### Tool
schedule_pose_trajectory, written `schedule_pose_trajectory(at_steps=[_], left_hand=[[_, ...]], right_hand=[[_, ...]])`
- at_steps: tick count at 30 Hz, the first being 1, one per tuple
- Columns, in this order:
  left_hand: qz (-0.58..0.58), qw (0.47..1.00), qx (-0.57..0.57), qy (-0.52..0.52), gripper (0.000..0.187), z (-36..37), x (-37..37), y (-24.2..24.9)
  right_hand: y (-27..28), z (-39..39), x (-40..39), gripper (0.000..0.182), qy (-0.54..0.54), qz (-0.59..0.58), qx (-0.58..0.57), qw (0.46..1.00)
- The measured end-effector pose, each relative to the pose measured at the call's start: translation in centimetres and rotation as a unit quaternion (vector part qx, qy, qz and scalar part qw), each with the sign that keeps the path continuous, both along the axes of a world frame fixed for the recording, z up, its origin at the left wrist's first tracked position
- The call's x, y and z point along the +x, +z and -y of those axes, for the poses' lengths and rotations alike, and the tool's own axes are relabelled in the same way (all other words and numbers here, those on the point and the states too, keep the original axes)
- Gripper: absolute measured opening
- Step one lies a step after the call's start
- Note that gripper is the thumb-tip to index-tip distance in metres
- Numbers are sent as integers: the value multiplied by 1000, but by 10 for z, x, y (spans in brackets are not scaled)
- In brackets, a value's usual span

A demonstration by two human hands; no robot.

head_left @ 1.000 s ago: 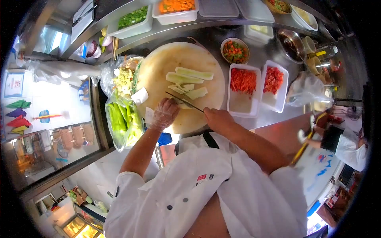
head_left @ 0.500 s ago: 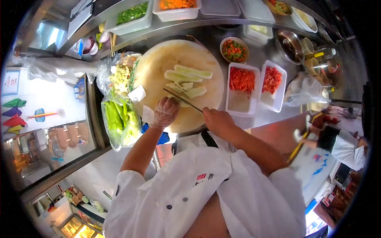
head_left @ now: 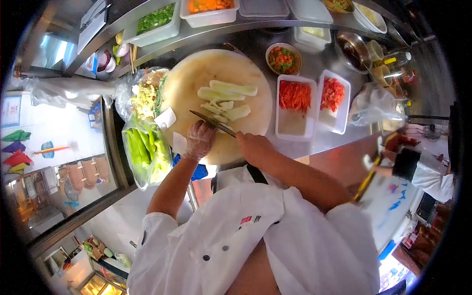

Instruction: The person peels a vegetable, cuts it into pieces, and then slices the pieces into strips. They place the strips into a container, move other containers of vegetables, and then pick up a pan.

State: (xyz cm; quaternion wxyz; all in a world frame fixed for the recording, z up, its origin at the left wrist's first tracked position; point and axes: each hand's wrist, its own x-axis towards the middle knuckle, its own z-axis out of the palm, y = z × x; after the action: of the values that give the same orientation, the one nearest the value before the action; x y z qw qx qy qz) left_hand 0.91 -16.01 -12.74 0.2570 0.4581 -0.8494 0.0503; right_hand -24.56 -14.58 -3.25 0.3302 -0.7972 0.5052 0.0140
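Note:
My right hand [head_left: 253, 147] is closed around the handle of a knife [head_left: 214, 123], whose blade slants up and left over the round cutting board [head_left: 184, 73]. My left hand [head_left: 200, 139], in a clear plastic glove, has its fingers curled down on the board against the blade. What lies under those fingers is mostly hidden. Just beyond the blade are thin pale green vegetable slices [head_left: 238, 112]. Farther back lie two longer pale green strips [head_left: 231, 89], side by side. A white paper piece [head_left: 179, 143] sits left of my gloved hand.
Left of the board stand a bag of green peppers [head_left: 145, 150] and a bag of yellowish trimmings [head_left: 146, 98]. To the right are two white trays [head_left: 295, 129] of cut red pepper and a bowl [head_left: 283, 59] of diced vegetables. A shelf [head_left: 206, 30] with containers runs behind. A person [head_left: 427, 172] stands far right.
The knife blade has turned so more of its flat side shows, and it stays beside my left fingers. The whole view has shifted slightly left.

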Motion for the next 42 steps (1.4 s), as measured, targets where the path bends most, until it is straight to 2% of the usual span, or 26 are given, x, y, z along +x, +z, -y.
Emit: schedule_pose_trajectory(at_steps=[3,6,9,10,12,15,19,21,28,29,30,33,38,40,42], left_hand=[[-15,1000,20,-4,26,-4,4,-7],[-27,1000,16,-2,24,-2,0,8],[-30,999,39,-3,23,-1,0,15],[-29,999,46,-3,23,-7,2,10],[-47,999,23,6,24,-6,3,-2],[-39,999,33,6,23,-6,3,8],[-52,998,24,-19,22,-9,8,-6],[-47,997,53,-7,22,-10,9,-1],[-66,997,28,-8,25,-13,14,-10],[-68,996,50,-10,27,-12,15,-8],[-69,995,75,-14,28,-12,16,-6],[-54,997,50,-14,28,-16,24,-27],[-51,997,65,-7,29,-15,25,-12],[-46,996,81,-11,29,-22,28,-13],[-44,995,89,1,26,-20,28,-13]], right_hand=[[14,-7,2,22,-2,0,24,1000],[-3,-7,5,22,-1,11,23,1000],[15,1,11,23,-2,-4,22,1000],[23,-3,12,24,-1,-23,41,999],[1,-7,12,25,-3,-17,39,999],[3,-6,14,27,4,-4,28,1000],[24,-12,14,26,-7,4,33,999],[14,-8,19,27,-8,2,39,999],[16,-9,22,32,-4,15,63,998],[12,-8,25,32,-3,17,61,998],[5,-9,27,31,-2,17,51,999],[17,-12,26,29,2,19,39,999],[4,-4,31,30,1,33,29,999],[11,-5,28,20,-2,20,43,999],[14,-1,17,21,-26,13,69,997]])
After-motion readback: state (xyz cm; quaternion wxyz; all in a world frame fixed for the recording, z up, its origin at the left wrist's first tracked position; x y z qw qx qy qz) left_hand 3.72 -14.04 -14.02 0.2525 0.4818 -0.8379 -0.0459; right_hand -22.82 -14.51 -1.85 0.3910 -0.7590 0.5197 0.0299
